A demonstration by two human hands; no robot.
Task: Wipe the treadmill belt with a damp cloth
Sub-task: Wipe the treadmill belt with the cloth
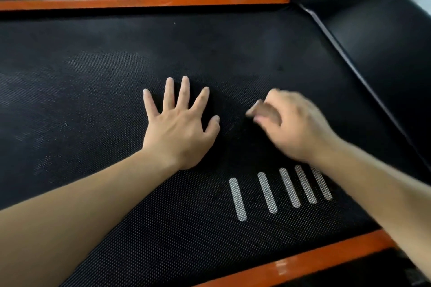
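I have my left hand [179, 128] palm down, fingers straight and spread wide, its bare forearm [81, 193] stretched in from lower left. My right hand [291, 128] sits just beside it, blurred, fingers curled under; I can't tell whether they grip anything.

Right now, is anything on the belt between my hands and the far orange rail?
Nothing visible. Beyond the flat left hand and the blurred right hand, only bare belt shows up to the far orange rail.
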